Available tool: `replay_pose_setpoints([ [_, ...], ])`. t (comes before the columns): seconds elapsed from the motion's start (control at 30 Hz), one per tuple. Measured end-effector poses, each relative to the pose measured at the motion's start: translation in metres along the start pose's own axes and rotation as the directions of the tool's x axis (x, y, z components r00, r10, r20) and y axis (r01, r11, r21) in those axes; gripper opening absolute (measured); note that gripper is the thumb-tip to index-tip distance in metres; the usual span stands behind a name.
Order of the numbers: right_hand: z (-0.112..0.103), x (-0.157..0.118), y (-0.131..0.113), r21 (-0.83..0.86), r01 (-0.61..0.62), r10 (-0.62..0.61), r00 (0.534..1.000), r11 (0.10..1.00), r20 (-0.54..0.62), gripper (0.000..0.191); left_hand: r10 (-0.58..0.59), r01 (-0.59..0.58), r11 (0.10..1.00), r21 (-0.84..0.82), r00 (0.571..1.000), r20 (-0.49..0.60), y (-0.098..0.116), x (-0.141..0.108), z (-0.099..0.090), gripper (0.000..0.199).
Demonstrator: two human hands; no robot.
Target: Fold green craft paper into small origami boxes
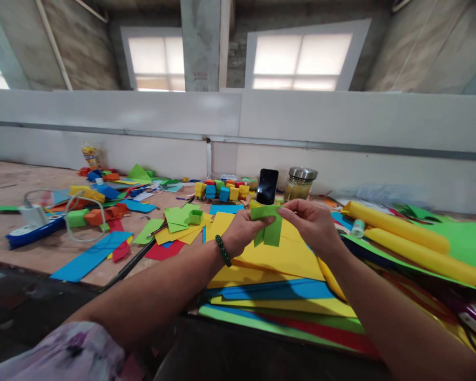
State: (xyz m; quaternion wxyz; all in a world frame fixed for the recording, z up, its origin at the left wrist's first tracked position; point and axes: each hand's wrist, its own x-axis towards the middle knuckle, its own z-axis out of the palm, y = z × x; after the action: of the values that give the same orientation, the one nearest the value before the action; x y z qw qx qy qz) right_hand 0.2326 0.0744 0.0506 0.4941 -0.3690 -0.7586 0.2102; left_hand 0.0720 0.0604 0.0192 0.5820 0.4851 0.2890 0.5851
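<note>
Head cam, me just watching: stacked colored sheets [277,263] are closest on the table [19,177], yellow on top. Over those, the left hand [241,233] is pinching a folded lime-green sheet [273,233], and the right hand [311,221] has its upper right corner pinched too. Past that, small colored cubes [224,194], an upright black phone [267,186], a steel-lidded glass jar [299,186], then white panels [341,121].

Our brown tabletop [8,184] carries a long blue strip [91,257] left of our left hand [238,231], 1 lidded jar [299,186] beyond our right hand [312,222], and coloured sheets [277,262] stacked beneath both.
</note>
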Motion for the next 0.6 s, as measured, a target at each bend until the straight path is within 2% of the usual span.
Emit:
replay_pose_setpoints([
  [0.1,0.0,0.001,0.005,-0.01,-0.042,0.043,0.99,0.999,0.133,0.036,0.011,-0.022,0.995,-0.102,0.995,-0.103,0.001,0.004,-0.002,0.034],
  [0.17,-0.001,0.002,0.009,-0.068,-0.115,0.129,0.959,0.991,0.251,0.037,0.013,-0.047,0.982,-0.182,0.983,-0.184,0.003,0.008,-0.005,0.032],
  [0.23,-0.001,0.002,0.01,-0.094,-0.156,0.178,0.934,0.983,0.31,0.036,-0.004,-0.057,0.968,-0.245,0.971,-0.241,0.005,0.01,-0.007,0.029],
  [0.33,0.002,0.001,0.009,-0.01,-0.172,0.168,0.949,0.985,0.266,0.035,-0.031,-0.052,0.952,-0.301,0.964,-0.266,0.008,0.012,-0.009,0.025],
  [0.47,0.007,0.002,0.006,0.123,-0.257,0.234,0.957,0.959,0.172,0.036,-0.045,-0.039,0.94,-0.338,0.97,-0.237,0.009,0.011,-0.007,0.025],
  [0.6,0.004,0.006,0.012,0.192,-0.252,0.238,0.967,0.949,0.091,0.038,-0.06,-0.008,0.948,-0.319,0.978,-0.201,0.007,0.014,-0.01,0.023],
])
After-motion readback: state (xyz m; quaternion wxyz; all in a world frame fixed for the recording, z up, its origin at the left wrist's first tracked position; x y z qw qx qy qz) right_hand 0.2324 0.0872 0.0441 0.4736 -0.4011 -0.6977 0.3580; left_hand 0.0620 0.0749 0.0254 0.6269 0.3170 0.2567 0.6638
